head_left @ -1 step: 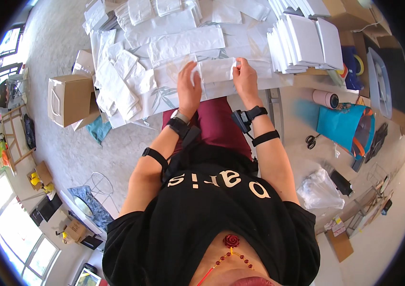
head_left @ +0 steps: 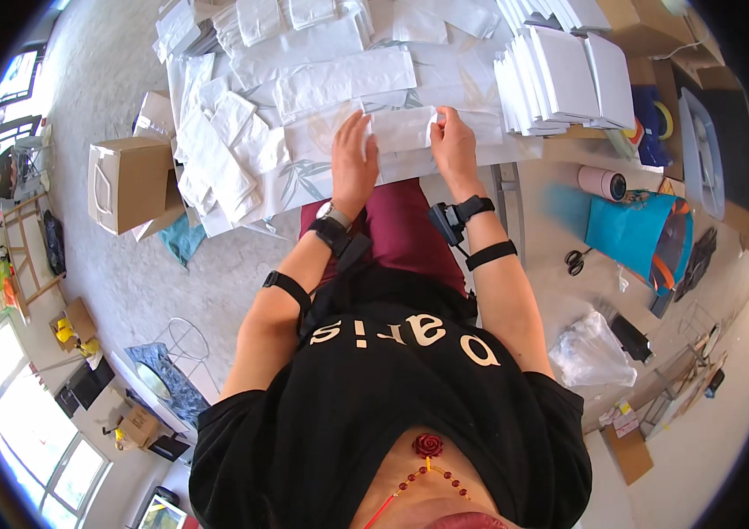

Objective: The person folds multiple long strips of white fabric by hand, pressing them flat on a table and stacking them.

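A flat white plastic bag (head_left: 402,130) lies across the near edge of the table, its surface smooth and slightly glossy. My right hand (head_left: 454,152) pinches its right end between thumb and fingers. At the left end, my left hand (head_left: 354,166) rests with fingers stretched out, touching or just over the bag's edge. Just beyond lies a longer white plastic bag (head_left: 348,81). A loose heap of similar white bags (head_left: 220,154) spreads to the left of my left hand.
A stack of flat white folded cartons (head_left: 559,78) stands at the table's right. Further bags (head_left: 295,35) fill the far side. A cardboard box (head_left: 127,185) sits left of the table. To the right are a pink cylinder (head_left: 602,183), a blue bag (head_left: 626,231) and scissors (head_left: 575,262).
My left hand has shifted slightly to the right, and its fingers have straightened from a curved shape. The right hand and the bag look unmoved.
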A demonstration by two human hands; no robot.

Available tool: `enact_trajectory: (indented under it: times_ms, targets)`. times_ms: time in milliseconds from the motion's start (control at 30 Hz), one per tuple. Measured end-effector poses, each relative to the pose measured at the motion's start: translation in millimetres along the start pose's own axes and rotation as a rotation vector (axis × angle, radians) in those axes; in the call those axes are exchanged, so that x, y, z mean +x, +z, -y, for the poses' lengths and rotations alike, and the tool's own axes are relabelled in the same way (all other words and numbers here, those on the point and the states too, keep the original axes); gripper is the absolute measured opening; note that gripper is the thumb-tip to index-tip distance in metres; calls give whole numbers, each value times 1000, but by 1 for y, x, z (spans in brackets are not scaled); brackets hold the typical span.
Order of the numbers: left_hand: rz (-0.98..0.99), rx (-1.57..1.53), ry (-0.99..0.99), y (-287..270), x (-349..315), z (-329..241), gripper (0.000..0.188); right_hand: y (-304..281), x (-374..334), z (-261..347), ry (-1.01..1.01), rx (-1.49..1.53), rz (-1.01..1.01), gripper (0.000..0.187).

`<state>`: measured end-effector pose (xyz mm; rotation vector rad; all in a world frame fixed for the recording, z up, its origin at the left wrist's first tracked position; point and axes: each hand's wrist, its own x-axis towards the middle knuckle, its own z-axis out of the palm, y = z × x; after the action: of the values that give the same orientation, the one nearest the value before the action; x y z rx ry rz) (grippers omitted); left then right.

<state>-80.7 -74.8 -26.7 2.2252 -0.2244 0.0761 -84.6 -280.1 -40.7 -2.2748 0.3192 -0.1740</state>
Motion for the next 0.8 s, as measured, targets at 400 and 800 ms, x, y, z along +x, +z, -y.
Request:
enact_trajectory:
  times_ms: [400,800]
  targets:
    - [343,523,310,14,-15,8,94,1,2,-2,-41,-38,-6,31]
    - [346,534,307,16,-17,11,96,-3,-21,16,-345,-382,-5,45]
